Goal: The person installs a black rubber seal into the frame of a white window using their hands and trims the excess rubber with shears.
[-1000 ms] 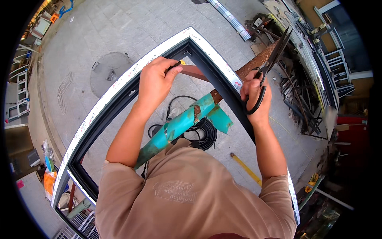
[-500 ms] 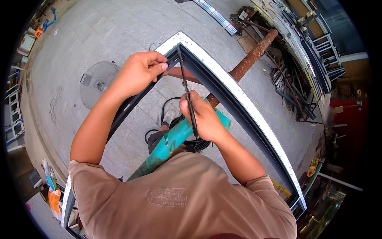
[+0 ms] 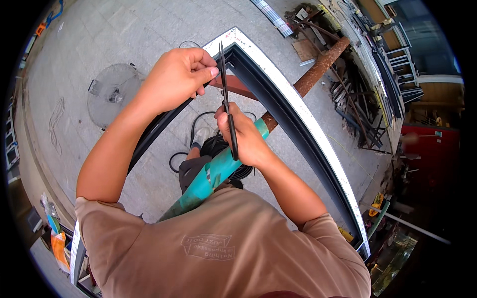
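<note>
A large window frame (image 3: 314, 121), white on its top face and dark grey inside, surrounds my arms, its corner pointing away from me. At the left side of that corner, my left hand (image 3: 174, 82) pinches what looks like a thin black rubber strip (image 3: 217, 70), mostly hidden by the fingers. My right hand (image 3: 247, 141) is closed round the black handles of long scissors (image 3: 232, 134). Their narrow blades point away from me, just right of the left fingertips, with a slim gap between the tips. Whether they touch the strip, I cannot tell.
Beneath the frame runs a rusty pipe (image 3: 323, 62), its near part wrapped in green (image 3: 198, 186). A reddish bar (image 3: 238, 87) crosses under the corner. Black coiled hose (image 3: 243, 172) lies near my foot. A round fan grille (image 3: 114, 94) is at left, scrap metal (image 3: 355, 99) at right.
The scissors have moved back from the inner corner to beside my left fingertips, and their tips now show apart. My left hand keeps its pinch. The whole view has shifted slightly.
</note>
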Tool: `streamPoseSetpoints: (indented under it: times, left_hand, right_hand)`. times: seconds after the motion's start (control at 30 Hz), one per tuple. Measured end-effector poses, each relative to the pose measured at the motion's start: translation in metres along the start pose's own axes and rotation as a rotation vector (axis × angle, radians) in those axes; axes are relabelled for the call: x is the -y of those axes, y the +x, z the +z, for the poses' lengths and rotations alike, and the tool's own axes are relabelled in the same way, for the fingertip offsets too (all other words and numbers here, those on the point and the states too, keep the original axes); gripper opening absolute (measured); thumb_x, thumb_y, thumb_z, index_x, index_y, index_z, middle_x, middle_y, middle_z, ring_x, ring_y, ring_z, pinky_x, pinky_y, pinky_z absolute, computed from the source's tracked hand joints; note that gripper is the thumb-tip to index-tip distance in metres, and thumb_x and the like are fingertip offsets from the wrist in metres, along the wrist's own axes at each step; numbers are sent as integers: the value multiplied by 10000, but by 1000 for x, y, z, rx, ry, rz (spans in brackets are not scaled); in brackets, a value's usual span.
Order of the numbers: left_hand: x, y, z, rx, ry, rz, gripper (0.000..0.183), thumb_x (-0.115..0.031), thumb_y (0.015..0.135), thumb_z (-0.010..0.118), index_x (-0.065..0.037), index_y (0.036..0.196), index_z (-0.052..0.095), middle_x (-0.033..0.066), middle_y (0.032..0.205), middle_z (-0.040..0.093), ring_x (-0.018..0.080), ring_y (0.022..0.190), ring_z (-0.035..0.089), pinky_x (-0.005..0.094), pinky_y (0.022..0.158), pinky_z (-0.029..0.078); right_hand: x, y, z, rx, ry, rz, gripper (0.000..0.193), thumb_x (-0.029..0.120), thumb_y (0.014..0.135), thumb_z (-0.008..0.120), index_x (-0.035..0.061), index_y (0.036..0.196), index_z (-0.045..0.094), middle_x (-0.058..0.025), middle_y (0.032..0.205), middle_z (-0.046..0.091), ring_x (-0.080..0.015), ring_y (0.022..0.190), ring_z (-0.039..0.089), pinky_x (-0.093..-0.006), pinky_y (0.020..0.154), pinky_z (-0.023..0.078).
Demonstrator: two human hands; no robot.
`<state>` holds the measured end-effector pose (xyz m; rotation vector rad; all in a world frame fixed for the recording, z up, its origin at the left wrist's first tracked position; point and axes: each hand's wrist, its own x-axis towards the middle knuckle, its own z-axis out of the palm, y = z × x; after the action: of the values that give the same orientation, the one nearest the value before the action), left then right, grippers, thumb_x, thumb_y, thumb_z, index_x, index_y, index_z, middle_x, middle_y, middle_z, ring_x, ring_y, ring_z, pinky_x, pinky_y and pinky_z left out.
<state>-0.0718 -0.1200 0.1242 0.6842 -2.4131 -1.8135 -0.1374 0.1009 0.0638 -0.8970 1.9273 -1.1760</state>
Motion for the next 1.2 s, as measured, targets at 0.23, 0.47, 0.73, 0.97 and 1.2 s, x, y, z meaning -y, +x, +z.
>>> streamPoseSetpoints:
  times: [0.23,0.47,0.73,0.97,1.2]
  left_hand:
    - [2,1,-1,1,-13,2,172,-190,1070,719,-21,1103,727,37,922,773,88,733,657,252,626,529]
    - [4,2,0,3,-14,20,178,-197,1069,724,-21,1099,733,41,913,769,88,727,659,252,616,529]
    - [5,3,0,6,-7,28,190,-201,1069,724,-14,1102,737,48,907,768,86,716,657,251,609,527]
    - [6,3,0,8,-13,29,197,-205,1069,721,-12,1107,739,46,913,769,82,711,652,250,607,522]
    - [6,3,-1,27,-19,34,202,-202,1070,719,-8,1120,746,40,914,764,81,712,645,254,610,523]
  right_hand:
    - [11,4,-4,50,-76,58,564,537,1149,541,-25,1117,502,-300,1023,717,-525,1009,706,-542,894,543]
    - [8,5,-4,43,-84,84,585,561,1134,549,-22,1098,500,-310,993,712,-546,995,699,-563,876,535]
    - [7,5,-3,8,-94,65,578,554,1124,574,-14,1043,510,-295,907,696,-547,923,691,-569,817,525]
    - [1,4,3,-65,-102,0,552,513,1101,644,-17,987,538,-257,823,698,-515,837,707,-548,747,532]
    - [-1,2,2,-64,-102,-1,559,518,1103,642,-20,986,547,-264,827,700,-517,841,707,-546,752,540]
